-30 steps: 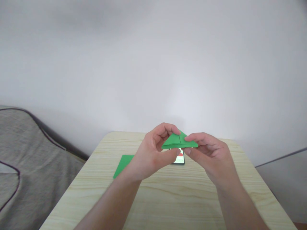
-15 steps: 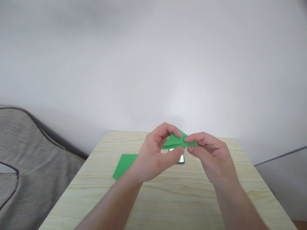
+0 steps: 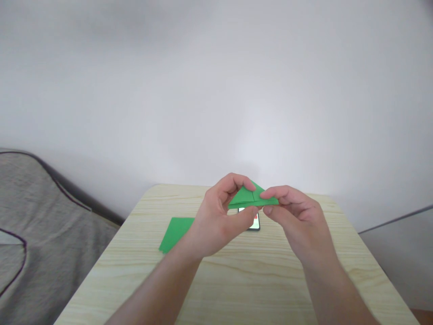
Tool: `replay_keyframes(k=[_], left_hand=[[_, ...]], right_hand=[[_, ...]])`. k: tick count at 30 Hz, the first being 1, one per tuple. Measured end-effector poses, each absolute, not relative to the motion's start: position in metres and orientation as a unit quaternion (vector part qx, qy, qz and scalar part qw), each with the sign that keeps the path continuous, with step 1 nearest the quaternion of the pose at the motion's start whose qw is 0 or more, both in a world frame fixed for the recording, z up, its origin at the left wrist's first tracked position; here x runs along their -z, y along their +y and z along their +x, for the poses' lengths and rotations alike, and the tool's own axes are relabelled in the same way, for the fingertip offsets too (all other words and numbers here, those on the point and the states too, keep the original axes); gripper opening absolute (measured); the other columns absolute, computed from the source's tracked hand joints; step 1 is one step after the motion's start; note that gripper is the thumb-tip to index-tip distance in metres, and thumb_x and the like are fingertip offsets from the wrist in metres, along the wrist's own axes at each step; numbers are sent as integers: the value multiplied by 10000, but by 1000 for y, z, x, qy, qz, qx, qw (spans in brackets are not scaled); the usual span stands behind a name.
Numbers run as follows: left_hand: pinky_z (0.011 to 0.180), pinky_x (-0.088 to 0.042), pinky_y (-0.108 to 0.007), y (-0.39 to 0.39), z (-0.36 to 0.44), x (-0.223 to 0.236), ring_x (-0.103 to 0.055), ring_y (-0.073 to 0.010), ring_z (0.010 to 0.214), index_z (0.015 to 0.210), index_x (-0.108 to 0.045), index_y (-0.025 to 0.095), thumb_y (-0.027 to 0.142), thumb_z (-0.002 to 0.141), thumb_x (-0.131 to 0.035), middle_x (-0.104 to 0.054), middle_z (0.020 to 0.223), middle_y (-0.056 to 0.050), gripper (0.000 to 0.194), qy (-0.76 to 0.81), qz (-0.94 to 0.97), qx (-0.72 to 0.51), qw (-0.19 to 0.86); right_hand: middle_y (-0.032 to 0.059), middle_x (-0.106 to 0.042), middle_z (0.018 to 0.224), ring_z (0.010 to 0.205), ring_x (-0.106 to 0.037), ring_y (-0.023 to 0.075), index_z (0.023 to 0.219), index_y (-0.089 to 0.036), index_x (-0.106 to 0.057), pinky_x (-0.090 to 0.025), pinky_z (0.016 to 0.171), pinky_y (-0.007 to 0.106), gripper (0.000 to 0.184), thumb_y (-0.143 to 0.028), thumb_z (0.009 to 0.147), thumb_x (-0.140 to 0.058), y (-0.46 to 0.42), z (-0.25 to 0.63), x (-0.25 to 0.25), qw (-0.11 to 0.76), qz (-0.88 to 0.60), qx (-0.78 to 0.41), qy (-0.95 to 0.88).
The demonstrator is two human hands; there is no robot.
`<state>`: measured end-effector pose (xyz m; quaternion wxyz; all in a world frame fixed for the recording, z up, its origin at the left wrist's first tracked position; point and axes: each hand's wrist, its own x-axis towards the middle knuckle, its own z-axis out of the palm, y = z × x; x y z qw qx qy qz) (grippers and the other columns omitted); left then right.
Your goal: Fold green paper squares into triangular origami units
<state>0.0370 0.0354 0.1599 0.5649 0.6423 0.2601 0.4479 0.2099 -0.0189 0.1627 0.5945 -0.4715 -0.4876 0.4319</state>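
Observation:
A green sheet of paper folded into a triangle (image 3: 245,197) is held up between both hands, above the far half of the table. Its long folded edge faces me, and a crease runs down from near its peak. My left hand (image 3: 219,216) grips the left part, index finger on the upper face and thumb by the lower edge. On the right corner, my right hand (image 3: 297,216) pinches the paper between index finger and thumb. Behind and below the paper lies a phone (image 3: 255,222) with a lit screen, partly covered by my left thumb.
More green paper (image 3: 176,232) lies on the pale wooden table (image 3: 250,280), left of my left wrist, which hides part of it. A white wall (image 3: 216,90) rises behind the table. Grey fabric with dark piping (image 3: 61,253) is at the left.
Both hands keep their hold on the folded paper, which has tilted very slightly. A red spot now shows on the phone screen.

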Motion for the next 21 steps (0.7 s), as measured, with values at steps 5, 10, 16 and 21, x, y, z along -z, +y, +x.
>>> replay_keyframes(k=[5,10,16,21], left_hand=[[722,-506,-244,35,37,-160,-609,-131,847,1075,-605,217,159,874,-747,-633,1013,-24,253,255,636,-450,573],[725,-515,-260,34,39,-161,-631,-155,879,1074,-589,214,170,856,-767,-653,1042,-45,284,268,639,-448,565],[661,-498,-243,30,42,-163,-599,-130,790,1048,-594,213,151,843,-760,-637,971,-22,271,273,627,-455,571],[616,-474,-228,28,45,-166,-551,-102,709,1024,-575,210,146,843,-747,-618,917,-1,258,267,613,-459,585]], right_hand=[[7,-775,935,856,-703,172,955,-263,-766,-540,695,279,185,-124,836,-734,-20,209,-164,602,-466,-432,-485],[1,-774,902,816,-697,166,928,-265,-773,-539,678,275,172,-127,828,-750,-21,208,-166,599,-475,-427,-483],[-13,-761,866,801,-681,154,885,-262,-770,-523,687,265,178,-103,810,-744,-22,206,-165,605,-478,-423,-475],[-14,-744,828,776,-653,152,875,-261,-775,-493,678,275,183,-98,824,-709,-19,206,-159,628,-455,-424,-467]])
